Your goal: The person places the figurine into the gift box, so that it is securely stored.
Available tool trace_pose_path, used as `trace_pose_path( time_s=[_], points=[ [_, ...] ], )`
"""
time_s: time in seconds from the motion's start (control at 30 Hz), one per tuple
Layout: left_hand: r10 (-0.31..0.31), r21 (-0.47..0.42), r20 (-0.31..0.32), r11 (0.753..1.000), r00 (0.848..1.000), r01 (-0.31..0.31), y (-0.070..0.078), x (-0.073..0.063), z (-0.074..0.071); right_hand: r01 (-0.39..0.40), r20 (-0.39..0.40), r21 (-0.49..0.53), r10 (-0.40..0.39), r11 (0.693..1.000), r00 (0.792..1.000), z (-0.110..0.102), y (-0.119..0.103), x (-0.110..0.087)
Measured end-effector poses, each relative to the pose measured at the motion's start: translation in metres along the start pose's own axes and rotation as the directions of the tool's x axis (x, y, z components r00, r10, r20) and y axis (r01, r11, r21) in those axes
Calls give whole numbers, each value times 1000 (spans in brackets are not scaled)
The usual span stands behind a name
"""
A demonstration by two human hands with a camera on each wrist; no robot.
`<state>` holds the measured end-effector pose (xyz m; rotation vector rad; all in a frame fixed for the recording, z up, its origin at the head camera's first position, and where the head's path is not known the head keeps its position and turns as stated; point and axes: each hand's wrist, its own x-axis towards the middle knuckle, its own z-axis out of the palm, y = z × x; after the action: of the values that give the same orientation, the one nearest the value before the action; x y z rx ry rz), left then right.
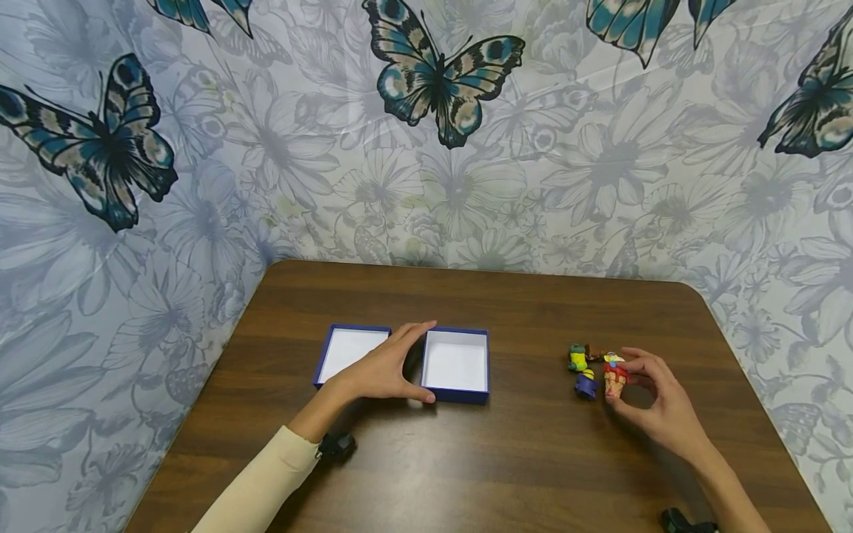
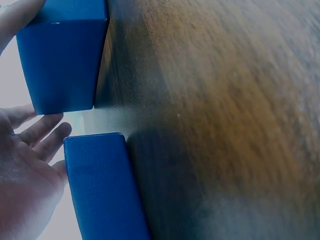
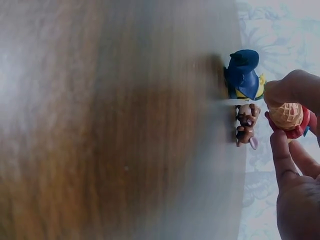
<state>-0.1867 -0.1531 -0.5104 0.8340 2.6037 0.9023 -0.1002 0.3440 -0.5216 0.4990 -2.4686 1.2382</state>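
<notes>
Left hand (image 1: 384,368) wide, right hand (image 1: 663,407) in pinch

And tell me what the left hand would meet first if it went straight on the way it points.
The left hand would most likely meet the open, white-lined blue box on the right first: it spans that box's left side, though whether it touches is unclear.

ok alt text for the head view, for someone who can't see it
A person's right hand pinches a red and tan toy beside other small toys on a wooden table, while the left hand holds one side of an open blue box with a white inside. A similar box sits left of it; behind is a butterfly-print backdrop.
</notes>
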Motion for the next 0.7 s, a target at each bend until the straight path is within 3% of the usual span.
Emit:
trace_pose_path(
  time_s=[0.33,0.7],
  points=[
    [3,-1,-1,1000,1000,-3,-1,-1,1,19,2,-35,-19,999,1000,4,-4,3],
    [0,-5,5,1000,1000,0,0,-1,-1,-93,-31,-7,92,996,995,4,-4,5]
  ],
)
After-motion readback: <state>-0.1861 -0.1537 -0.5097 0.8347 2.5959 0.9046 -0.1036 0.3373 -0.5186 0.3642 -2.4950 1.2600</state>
